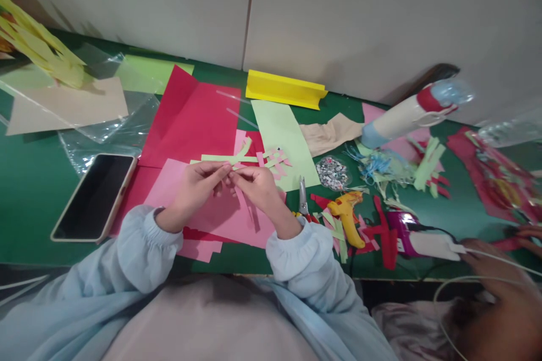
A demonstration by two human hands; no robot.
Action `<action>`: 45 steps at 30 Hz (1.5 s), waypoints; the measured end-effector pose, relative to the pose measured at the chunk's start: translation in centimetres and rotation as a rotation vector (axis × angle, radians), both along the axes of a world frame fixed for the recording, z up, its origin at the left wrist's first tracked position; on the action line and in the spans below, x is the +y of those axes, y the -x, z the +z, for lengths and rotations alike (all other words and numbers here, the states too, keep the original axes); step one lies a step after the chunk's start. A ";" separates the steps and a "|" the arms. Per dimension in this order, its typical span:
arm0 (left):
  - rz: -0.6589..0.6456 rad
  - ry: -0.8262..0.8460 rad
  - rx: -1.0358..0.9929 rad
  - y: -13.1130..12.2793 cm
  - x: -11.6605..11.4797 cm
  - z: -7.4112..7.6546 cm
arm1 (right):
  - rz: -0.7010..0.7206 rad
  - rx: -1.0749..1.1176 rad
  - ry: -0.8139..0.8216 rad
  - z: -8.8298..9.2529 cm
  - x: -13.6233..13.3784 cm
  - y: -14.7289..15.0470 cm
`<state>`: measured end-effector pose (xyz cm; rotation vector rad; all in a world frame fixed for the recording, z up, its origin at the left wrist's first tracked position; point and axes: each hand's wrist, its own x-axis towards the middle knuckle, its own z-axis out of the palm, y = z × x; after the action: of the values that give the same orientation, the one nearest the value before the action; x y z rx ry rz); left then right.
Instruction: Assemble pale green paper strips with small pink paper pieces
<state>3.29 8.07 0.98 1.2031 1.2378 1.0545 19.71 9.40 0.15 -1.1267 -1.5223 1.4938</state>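
My left hand (203, 183) and my right hand (258, 186) meet at the fingertips above pink paper sheets (212, 220). Both are pinched closed on thin paper strips. A pink paper strip (243, 203) hangs down from between the fingers. Just above the fingertips a light green paper strip (220, 158) shows, its end curling upward; whether it is held or lies behind is hard to tell. Small pink and green cut pieces (277, 162) lie beyond my right hand. Scissors (302, 197) and a yellow glue gun (348, 217) rest to its right.
A phone (95, 197) lies left, beside red sheets (195, 118). Behind are a folded yellow sheet (283, 90) and a light green sheet (283, 130). Googly eyes (333, 173), a bottle (398, 121) and a power bank with cables (436, 243) are right, near another person's arm (503, 276).
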 end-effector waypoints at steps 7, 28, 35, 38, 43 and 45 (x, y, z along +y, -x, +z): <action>0.151 -0.052 0.046 1.6 0.3 0.2 | 0.239 -0.204 0.062 0.2 0.5 -2.1; -0.484 0.201 0.174 6.1 -0.5 1.4 | -0.261 -0.793 -0.293 -0.8 2.3 -4.4; -0.387 0.193 0.398 6.1 0.4 -1.0 | -0.242 -0.810 -0.345 -1.1 2.5 -4.3; -0.387 0.229 0.316 6.1 0.3 -1.0 | -0.243 -0.787 -0.363 -1.2 2.5 -4.3; -0.345 0.280 0.232 6.0 0.3 -1.2 | -0.192 -0.766 -0.418 -1.4 2.5 -4.1; -0.349 0.289 0.254 6.0 0.4 -1.3 | -0.165 -0.783 -0.445 -1.5 2.5 -4.0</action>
<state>-2.74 8.42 -0.35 1.2919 1.2635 0.4604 23.69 11.95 -1.34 -1.5914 -2.0646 0.5448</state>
